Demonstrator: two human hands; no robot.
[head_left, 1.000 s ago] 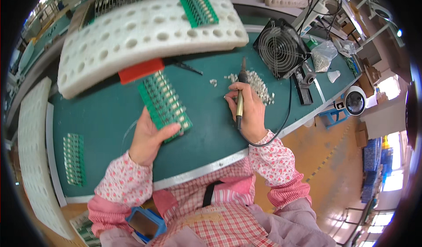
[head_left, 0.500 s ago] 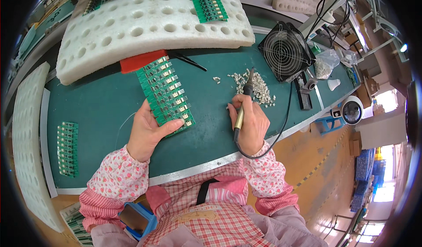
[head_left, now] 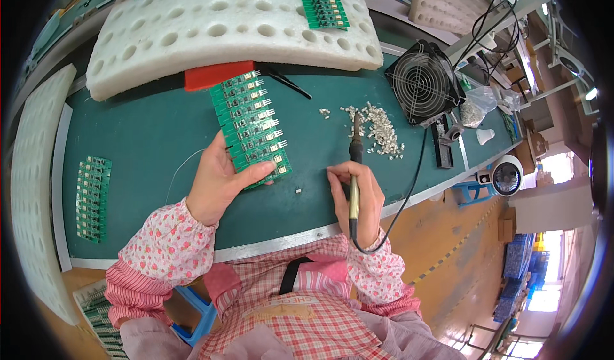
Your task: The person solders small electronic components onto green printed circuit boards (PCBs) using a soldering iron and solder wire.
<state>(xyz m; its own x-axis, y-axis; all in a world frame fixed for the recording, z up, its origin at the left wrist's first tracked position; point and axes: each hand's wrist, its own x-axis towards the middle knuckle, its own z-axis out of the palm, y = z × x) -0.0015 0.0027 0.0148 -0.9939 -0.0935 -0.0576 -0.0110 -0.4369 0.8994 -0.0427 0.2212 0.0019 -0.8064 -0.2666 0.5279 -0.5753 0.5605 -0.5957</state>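
A green circuit board panel (head_left: 246, 120), with a row of small white connectors and pins along its right side, is gripped near its lower end by my left hand (head_left: 220, 177). The thumb presses on its lowest section. My right hand (head_left: 361, 197) holds a soldering iron (head_left: 355, 187) like a pen, tip pointing away from me toward a pile of small white connectors (head_left: 382, 129). Between the hands, one loose white connector (head_left: 298, 191) lies on the green mat, touching neither.
White foam blocks with holes (head_left: 236, 33) stand at the back and left; another board panel (head_left: 324, 5) lies on the back one. Black tweezers (head_left: 291, 85), a red item (head_left: 214, 75) and a black fan (head_left: 425, 81) are beyond my hands. A further panel (head_left: 93, 199) lies at left.
A single white connector now lies on the mat between my hands. My right hand and the soldering iron have shifted slightly nearer me; the left still grips the panel. The whole view has shifted a little.
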